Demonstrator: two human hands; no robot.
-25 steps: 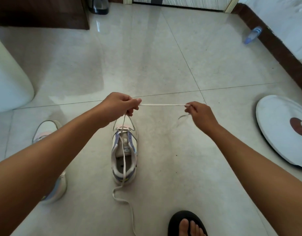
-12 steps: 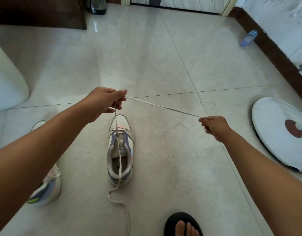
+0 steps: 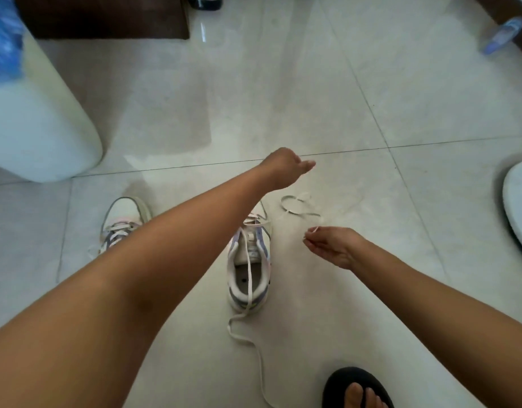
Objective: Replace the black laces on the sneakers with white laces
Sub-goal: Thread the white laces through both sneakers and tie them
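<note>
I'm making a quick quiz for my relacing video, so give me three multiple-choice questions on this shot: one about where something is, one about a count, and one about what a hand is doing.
1. Where does the loose loop of the white lace lie?
A. On the floor beyond the middle sneaker's toe
B. Inside the sneaker's opening
C. On the black sandal

2. How many sneakers are in view?
A. One
B. Two
C. Four

3. What is the right hand doing?
A. Resting flat on the floor
B. Gripping the sneaker's heel
C. Pinching the lace tip

Answers:
1. A, the loop rests on the tile floor past the toe of the middle sneaker.
2. B, the middle sneaker and the left sneaker, partly hidden by the left arm.
3. C, thumb and finger meet on the lace end, while the left hand holds nothing visible.
</note>
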